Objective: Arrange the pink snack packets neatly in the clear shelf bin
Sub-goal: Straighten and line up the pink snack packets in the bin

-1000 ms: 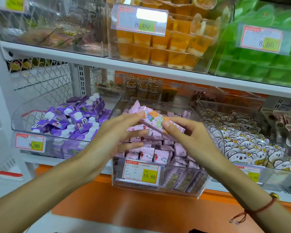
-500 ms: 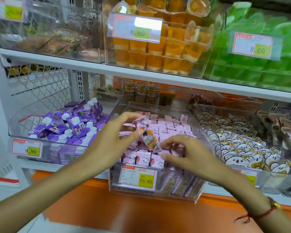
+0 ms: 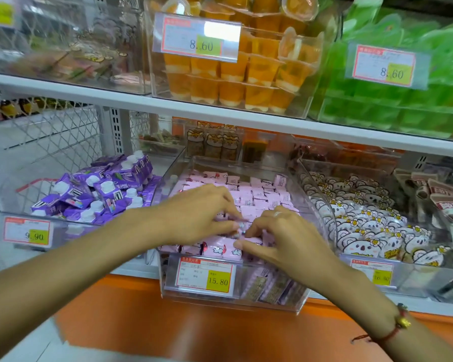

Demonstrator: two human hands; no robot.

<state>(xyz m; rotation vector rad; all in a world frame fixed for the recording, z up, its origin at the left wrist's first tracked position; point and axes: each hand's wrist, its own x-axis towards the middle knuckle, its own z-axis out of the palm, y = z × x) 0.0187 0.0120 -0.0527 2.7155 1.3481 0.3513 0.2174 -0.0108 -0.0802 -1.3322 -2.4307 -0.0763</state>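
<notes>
Both hands are down over the near half of the clear shelf bin (image 3: 313, 189), and everything for my next move turns on the small gap between their fingertips. My left hand (image 3: 194, 214) comes in from the left with its fingers curled, and my right hand (image 3: 285, 239) comes in from the right with its fingers curled too; between them they pinch the ends of one pink packet (image 3: 239, 228), which is mostly hidden, only a crumpled sliver showing. As far as I can judge, the packet's long axis runs left to right, across the bin, so each hand has one end and neither is clearly nearer to it. It sits just above the near rows of pink snack packets (image 3: 256, 197), which fill the bin from the far wall down to the front lip, the far rows standing fairly even and the near ones, above the price tag (image 3: 205, 275), looking looser. I judge the packet has to go straight down and slightly towards me, into the row under my fingers. I cannot tell whether it already touches the packets beneath. The purple cartons (image 3: 100, 189) lie well off to the left and the koala-print packs (image 3: 361, 218) in the next bin to the right.
</notes>
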